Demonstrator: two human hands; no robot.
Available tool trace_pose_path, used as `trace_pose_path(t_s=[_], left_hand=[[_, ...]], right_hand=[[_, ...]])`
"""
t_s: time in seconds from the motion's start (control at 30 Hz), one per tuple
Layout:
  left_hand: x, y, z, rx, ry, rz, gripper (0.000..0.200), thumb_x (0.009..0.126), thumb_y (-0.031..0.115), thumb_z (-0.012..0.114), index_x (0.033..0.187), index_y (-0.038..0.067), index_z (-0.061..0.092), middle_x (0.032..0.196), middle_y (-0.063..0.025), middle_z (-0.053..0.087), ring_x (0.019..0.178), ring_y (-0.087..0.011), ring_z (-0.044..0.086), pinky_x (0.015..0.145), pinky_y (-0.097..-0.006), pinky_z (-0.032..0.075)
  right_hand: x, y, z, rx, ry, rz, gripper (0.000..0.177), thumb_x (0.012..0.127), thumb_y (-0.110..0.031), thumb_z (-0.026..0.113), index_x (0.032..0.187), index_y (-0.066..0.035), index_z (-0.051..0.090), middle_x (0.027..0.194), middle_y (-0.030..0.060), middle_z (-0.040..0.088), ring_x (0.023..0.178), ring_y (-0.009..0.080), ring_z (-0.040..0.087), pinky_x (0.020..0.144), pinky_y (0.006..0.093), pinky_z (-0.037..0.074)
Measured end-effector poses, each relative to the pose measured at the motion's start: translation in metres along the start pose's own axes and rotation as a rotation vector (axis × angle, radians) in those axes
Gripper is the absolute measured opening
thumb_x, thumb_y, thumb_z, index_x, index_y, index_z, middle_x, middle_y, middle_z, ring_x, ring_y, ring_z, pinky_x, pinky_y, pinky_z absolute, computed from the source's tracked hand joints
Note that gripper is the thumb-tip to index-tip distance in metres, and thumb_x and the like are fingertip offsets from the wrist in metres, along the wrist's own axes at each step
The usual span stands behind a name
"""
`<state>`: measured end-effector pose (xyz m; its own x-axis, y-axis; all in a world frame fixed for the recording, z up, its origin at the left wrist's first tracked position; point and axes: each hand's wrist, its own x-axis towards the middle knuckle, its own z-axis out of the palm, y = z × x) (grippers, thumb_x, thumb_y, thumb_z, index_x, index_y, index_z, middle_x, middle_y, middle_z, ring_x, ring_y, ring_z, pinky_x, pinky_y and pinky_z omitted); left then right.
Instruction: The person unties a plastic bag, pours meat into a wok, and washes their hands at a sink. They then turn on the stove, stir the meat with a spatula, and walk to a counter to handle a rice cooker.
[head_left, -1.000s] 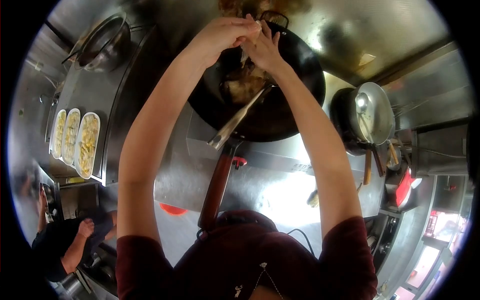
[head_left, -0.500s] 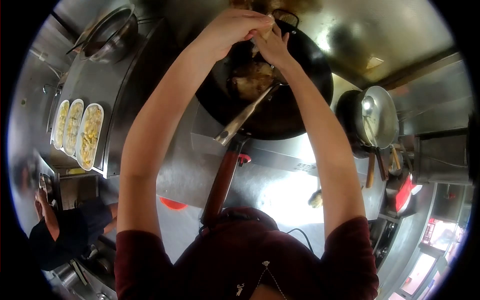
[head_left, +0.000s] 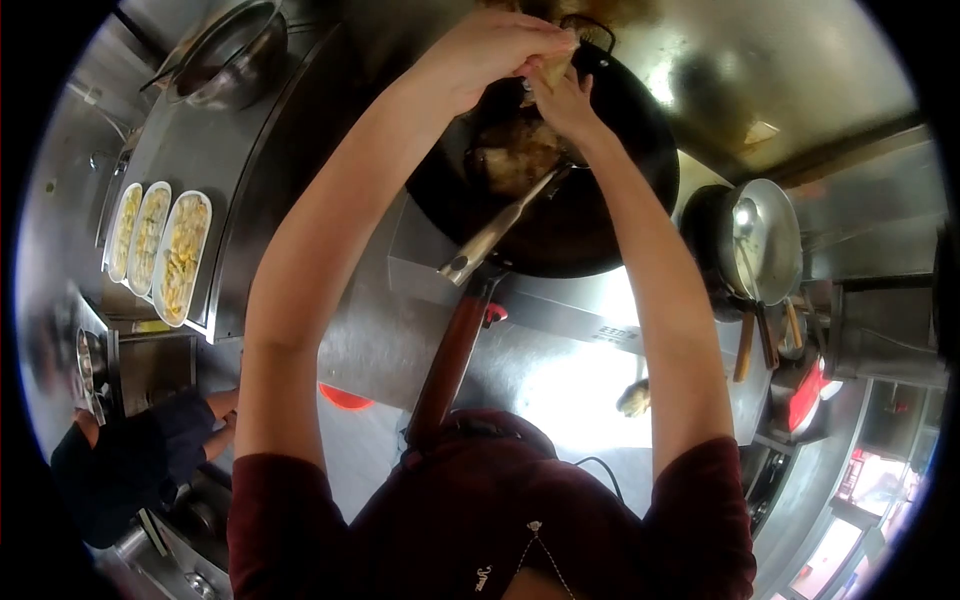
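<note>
Both my hands meet over the far part of a black wok. My left hand is closed, its fingertips pressed against a pale, yellowish, soft-looking thing. From the other side, my right hand grips the same thing; its kind is hidden by the fingers. Below them, browned food lies in the wok. A metal utensil with a long handle leans in the wok, its head mostly hidden. The wok's brown handle points toward my body.
Three long white dishes of food, the nearest dish largest, stand on the left counter near a metal bowl. At right are a light pan and stacked dark pans. Another person is at lower left.
The view has shifted slightly, so the wok and my hands appear a little farther right. My hands stay together on the pale thing. The other person's arm has shifted.
</note>
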<state>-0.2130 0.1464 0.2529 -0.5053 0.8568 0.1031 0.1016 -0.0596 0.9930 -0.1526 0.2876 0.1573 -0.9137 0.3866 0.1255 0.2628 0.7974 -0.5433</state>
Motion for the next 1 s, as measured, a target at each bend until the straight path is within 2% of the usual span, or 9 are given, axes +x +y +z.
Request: trace_pose_path(t_s=[0.17,0.23,0.33,0.43,0.53,0.63,0.83,0.93,1.0], left_hand=[[0.0,0.002,-0.001,0.002,-0.02,0.003,0.033,0.08,0.029,0.06,0.097,0.001,0.061,0.078,0.0022,0.055,0.065,-0.0046,0.042,0.061,-0.0174,0.037],[-0.002,0.002,-0.001,0.009,-0.012,0.003,0.031,0.08,0.028,0.06,0.097,0.001,0.061,0.077,0.0025,0.055,0.064,-0.0045,0.04,0.06,-0.0172,0.036],[0.0,0.002,-0.004,0.015,-0.035,-0.021,0.029,0.081,0.025,0.059,0.098,0.002,0.06,0.08,0.0006,0.057,0.069,-0.0066,0.047,0.066,-0.0198,0.039],[-0.003,0.022,0.001,-0.2,-0.055,-0.202,0.022,0.082,0.018,0.058,0.093,-0.001,0.061,0.083,-0.0094,0.061,0.076,-0.0144,0.054,0.069,-0.025,0.041],[-0.002,0.019,0.0,-0.184,-0.1,-0.173,0.022,0.082,0.017,0.057,0.091,-0.003,0.061,0.08,-0.0078,0.06,0.073,-0.0135,0.053,0.065,-0.0248,0.04],[-0.007,0.026,0.003,-0.207,-0.055,-0.195,0.019,0.084,0.017,0.055,0.08,-0.001,0.061,0.074,-0.0059,0.058,0.067,-0.0132,0.051,0.065,-0.0249,0.039],[-0.002,0.021,-0.003,-0.139,-0.199,-0.104,0.027,0.086,0.016,0.051,0.063,0.003,0.054,0.062,-0.0035,0.051,0.06,-0.0122,0.046,0.061,-0.0252,0.035],[-0.004,0.024,-0.001,-0.102,-0.146,-0.156,0.028,0.086,0.017,0.051,0.061,0.004,0.054,0.061,-0.0033,0.051,0.059,-0.0118,0.045,0.059,-0.025,0.033],[-0.002,0.021,-0.002,-0.107,-0.164,-0.166,0.025,0.086,0.018,0.052,0.066,0.003,0.056,0.063,-0.0035,0.052,0.061,-0.0121,0.046,0.062,-0.0257,0.035]], right_hand=[[-0.001,0.006,0.005,-0.051,0.011,-0.047,0.048,0.09,-0.045,0.017,0.127,-0.025,0.04,0.137,0.0029,0.028,0.131,0.0261,0.006,0.101,0.0534,-0.005],[0.0,0.01,0.006,-0.076,0.0,-0.059,0.049,0.09,-0.046,0.016,0.128,-0.025,0.037,0.137,0.0029,0.026,0.131,0.0258,0.005,0.101,0.0537,-0.005],[0.0,0.013,0.009,-0.079,-0.002,-0.05,0.05,0.089,-0.047,0.015,0.131,-0.025,0.032,0.138,0.0028,0.024,0.131,0.0252,0.005,0.102,0.0538,-0.004],[-0.001,0.01,0.007,-0.074,-0.015,-0.048,0.052,0.089,-0.048,0.015,0.133,-0.023,0.027,0.139,0.0038,0.023,0.131,0.0249,0.004,0.102,0.0536,-0.004],[0.0,0.011,0.009,-0.075,-0.007,-0.057,0.055,0.088,-0.049,0.016,0.134,-0.021,0.025,0.139,0.0054,0.023,0.131,0.0251,0.004,0.102,0.0537,-0.003],[0.003,0.015,0.013,-0.076,0.005,-0.054,0.056,0.088,-0.05,0.018,0.134,-0.019,0.025,0.139,0.0069,0.023,0.131,0.0254,0.004,0.101,0.0543,-0.003],[0.005,0.018,0.014,-0.121,-0.061,-0.065,0.056,0.088,-0.05,0.019,0.133,-0.018,0.026,0.139,0.0074,0.023,0.131,0.0262,0.005,0.1,0.0559,-0.003],[0.003,0.015,0.013,-0.112,-0.068,-0.064,0.057,0.087,-0.052,0.019,0.133,-0.018,0.027,0.139,0.0074,0.023,0.131,0.0265,0.005,0.1,0.0564,-0.003],[0.002,0.013,0.014,-0.08,-0.037,-0.066,0.058,0.087,-0.053,0.019,0.133,-0.018,0.028,0.139,0.0075,0.023,0.131,0.0266,0.005,0.1,0.0566,-0.003]])
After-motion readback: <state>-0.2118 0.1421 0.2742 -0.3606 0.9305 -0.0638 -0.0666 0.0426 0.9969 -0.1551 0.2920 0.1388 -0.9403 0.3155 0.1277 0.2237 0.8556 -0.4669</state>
